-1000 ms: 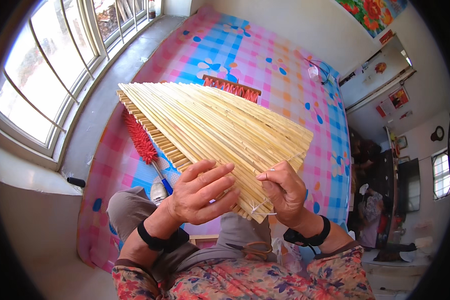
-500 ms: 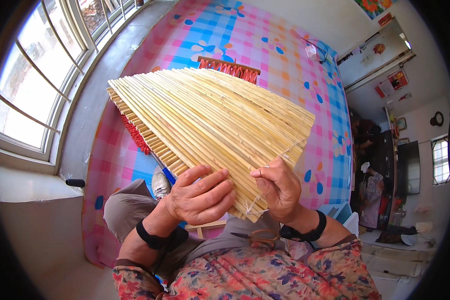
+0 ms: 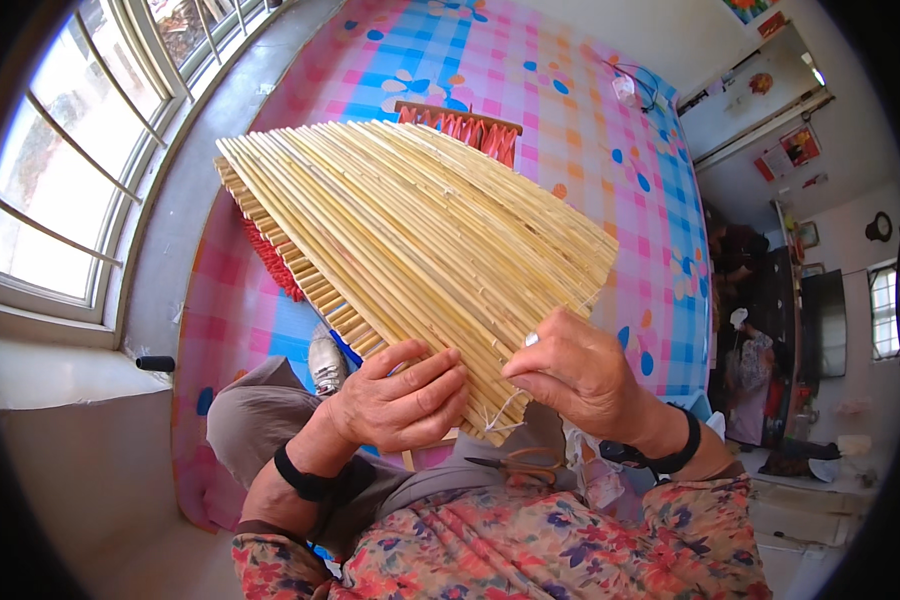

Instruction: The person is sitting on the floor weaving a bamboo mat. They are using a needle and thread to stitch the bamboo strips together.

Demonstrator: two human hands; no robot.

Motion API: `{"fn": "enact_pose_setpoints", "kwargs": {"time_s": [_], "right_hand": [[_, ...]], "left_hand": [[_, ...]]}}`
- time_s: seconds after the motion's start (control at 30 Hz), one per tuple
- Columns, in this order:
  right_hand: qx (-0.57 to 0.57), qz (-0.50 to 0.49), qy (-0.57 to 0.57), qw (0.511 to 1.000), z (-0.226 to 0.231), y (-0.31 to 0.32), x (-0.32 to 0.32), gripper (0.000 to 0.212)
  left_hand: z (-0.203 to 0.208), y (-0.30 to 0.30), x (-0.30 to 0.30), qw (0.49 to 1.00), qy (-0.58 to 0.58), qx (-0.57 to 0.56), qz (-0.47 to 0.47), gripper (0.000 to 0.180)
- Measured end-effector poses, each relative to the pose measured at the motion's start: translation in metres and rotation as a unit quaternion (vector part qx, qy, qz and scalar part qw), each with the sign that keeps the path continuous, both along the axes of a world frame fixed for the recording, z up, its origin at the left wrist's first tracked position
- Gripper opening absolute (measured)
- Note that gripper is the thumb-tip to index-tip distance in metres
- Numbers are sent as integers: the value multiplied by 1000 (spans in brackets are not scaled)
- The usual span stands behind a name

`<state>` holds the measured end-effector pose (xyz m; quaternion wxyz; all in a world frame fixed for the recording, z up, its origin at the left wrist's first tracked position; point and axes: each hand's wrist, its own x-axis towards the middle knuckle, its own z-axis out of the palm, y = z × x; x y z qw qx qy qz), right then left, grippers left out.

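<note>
A large fan-shaped mat of pale yellow stalks (image 3: 410,235) spreads in front of me, folded so that a second layer shows under its left edge. My left hand (image 3: 405,395) is closed on its near edge, fingers lying over the top and the thumb hidden. White string (image 3: 500,415) is tied round the near corner, its loose ends sticking out. At the mat's right edge, my right hand (image 3: 585,375) is closed in a pinch, a ring on one finger. What its fingertips hold is hidden.
Scissors with brown handles (image 3: 530,465) lie on my lap. Beyond the mat is a wooden bar with red cords (image 3: 470,125), on a checked, flowered covering (image 3: 570,150). A barred window (image 3: 70,170) is at left. Another person (image 3: 750,370) is far right.
My right hand has moved slightly right and up, turning so its back and ring show. The mat has shifted slightly; my left hand keeps its hold.
</note>
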<state>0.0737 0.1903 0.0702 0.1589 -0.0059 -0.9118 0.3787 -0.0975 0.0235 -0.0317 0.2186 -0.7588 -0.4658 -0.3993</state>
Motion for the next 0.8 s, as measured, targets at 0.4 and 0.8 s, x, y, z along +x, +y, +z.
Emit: {"fn": "enact_pose_setpoints", "kwargs": {"time_s": [0.4,0.8], "right_hand": [[34,168,-19,985,-20,-1,-2,21],[18,148,-78,986,-15,8,11,21]], "left_hand": [[-2,-1,-2,999,-36,-12,-16,13],[0,-1,-4,999,-52,-9,-12,13]]}}
